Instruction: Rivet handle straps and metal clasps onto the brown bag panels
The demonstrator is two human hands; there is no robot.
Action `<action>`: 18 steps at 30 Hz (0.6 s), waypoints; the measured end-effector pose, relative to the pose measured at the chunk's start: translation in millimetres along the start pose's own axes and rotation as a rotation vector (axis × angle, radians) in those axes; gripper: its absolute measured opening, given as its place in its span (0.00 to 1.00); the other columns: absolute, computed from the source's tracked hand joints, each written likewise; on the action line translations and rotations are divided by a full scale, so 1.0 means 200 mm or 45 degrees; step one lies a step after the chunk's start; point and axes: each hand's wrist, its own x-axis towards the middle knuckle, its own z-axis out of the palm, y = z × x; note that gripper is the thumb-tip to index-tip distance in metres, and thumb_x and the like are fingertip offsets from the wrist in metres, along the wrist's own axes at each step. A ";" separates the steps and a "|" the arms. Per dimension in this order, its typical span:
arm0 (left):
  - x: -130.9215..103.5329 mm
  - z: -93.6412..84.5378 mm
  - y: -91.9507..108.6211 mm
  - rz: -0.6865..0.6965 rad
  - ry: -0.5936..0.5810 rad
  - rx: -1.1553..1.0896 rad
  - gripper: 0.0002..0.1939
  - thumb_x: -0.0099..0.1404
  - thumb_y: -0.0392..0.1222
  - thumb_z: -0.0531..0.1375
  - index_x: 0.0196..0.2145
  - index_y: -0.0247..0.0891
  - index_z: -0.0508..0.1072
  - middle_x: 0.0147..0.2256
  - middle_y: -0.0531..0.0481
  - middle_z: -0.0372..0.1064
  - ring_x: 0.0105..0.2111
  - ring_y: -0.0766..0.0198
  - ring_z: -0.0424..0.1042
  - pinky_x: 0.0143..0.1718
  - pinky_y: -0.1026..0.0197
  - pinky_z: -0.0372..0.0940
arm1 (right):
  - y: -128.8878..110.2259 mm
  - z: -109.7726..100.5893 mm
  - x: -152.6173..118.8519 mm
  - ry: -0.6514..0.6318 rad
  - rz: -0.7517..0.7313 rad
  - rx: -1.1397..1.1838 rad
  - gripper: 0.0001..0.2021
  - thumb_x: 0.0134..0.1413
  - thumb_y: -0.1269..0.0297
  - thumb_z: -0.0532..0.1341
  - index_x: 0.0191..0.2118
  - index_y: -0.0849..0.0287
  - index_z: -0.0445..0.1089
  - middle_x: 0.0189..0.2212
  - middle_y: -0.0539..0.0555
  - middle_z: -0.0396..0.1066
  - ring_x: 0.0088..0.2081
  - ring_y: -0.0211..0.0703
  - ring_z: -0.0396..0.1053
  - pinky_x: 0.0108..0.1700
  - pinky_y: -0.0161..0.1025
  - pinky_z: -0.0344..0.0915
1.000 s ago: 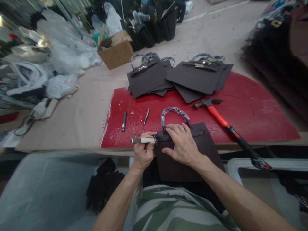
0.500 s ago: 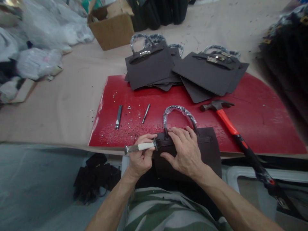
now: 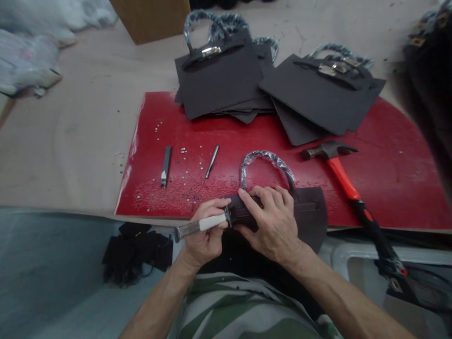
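Observation:
My left hand (image 3: 205, 238) is closed around a metal punch tool (image 3: 212, 222) wrapped in white tape. Its far end meets the left edge of a dark brown handbag panel (image 3: 312, 214) at the table's front edge. My right hand (image 3: 273, 221) grips that panel below its plastic-wrapped handle (image 3: 268, 156), with the upper part folded between thumb and fingers. The tool's working tip is hidden at the panel. To the right lies a claw hammer (image 3: 342, 176) with an orange and black grip, its handle reaching past the table edge.
On the red board (image 3: 226, 136) lie a flat forked tool (image 3: 165, 167), a thin metal rod (image 3: 212, 161) and several small discs. Behind them are stacked bag panels (image 3: 219, 80) and more panels (image 3: 318, 94). A cardboard box (image 3: 151, 19) stands at the back.
My right hand has curled its fingers and thumb in, bending the panel's upper part. The punch tool stays against the panel's left edge in my left hand. The view has tipped downward.

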 end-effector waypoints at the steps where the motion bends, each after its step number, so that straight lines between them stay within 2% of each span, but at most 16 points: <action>1: -0.01 0.00 0.00 -0.009 -0.002 -0.004 0.10 0.70 0.35 0.58 0.49 0.38 0.69 0.48 0.41 0.73 0.50 0.53 0.75 0.52 0.47 0.73 | 0.00 0.00 0.00 -0.002 0.005 -0.001 0.31 0.55 0.51 0.65 0.63 0.53 0.64 0.54 0.60 0.67 0.54 0.59 0.63 0.63 0.59 0.49; 4: -0.02 0.00 0.00 -0.026 0.003 -0.022 0.10 0.70 0.36 0.58 0.49 0.38 0.69 0.48 0.41 0.72 0.50 0.53 0.75 0.52 0.46 0.73 | -0.01 0.00 0.00 0.007 0.025 0.006 0.29 0.53 0.50 0.66 0.60 0.50 0.66 0.53 0.59 0.67 0.53 0.59 0.63 0.62 0.59 0.49; 10: -0.02 -0.02 0.00 -0.008 -0.014 0.009 0.09 0.71 0.36 0.58 0.49 0.39 0.69 0.47 0.42 0.73 0.49 0.54 0.76 0.50 0.47 0.74 | -0.06 0.01 -0.05 0.040 0.129 0.009 0.31 0.47 0.47 0.70 0.57 0.51 0.70 0.50 0.60 0.67 0.52 0.61 0.62 0.61 0.61 0.51; 18: -0.04 -0.02 0.01 0.037 0.003 0.049 0.09 0.71 0.37 0.57 0.49 0.39 0.68 0.46 0.42 0.74 0.48 0.55 0.76 0.50 0.48 0.73 | -0.08 0.02 -0.08 0.108 0.104 0.013 0.25 0.53 0.47 0.66 0.55 0.51 0.71 0.49 0.59 0.68 0.52 0.58 0.63 0.62 0.60 0.50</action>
